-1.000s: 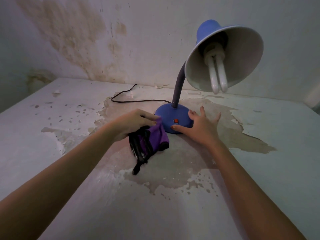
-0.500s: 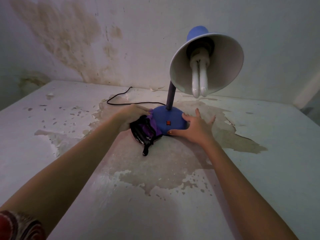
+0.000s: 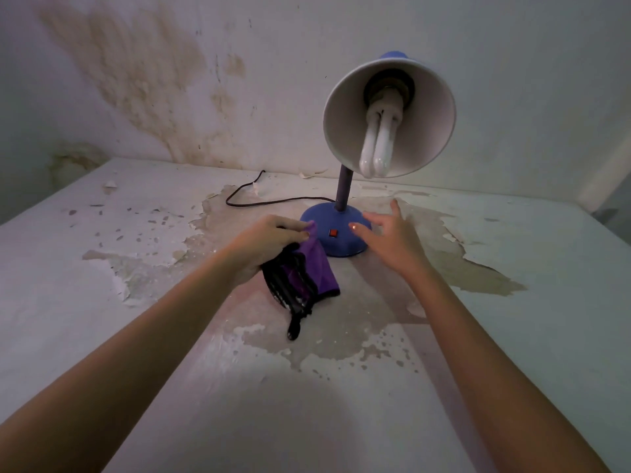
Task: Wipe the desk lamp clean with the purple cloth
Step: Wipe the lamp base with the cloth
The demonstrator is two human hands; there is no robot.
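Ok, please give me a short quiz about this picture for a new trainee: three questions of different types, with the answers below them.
1. Multiple choice: which hand has its grip on the purple cloth? A) left B) right C) neither
2. Fill the gap: the switch on the base of the desk lamp is ___ in colour.
3. True or false: the desk lamp lies tipped over on its side.

Key
1. A: the left hand holds it.
2. Red.
3. False: it stands upright on its base.
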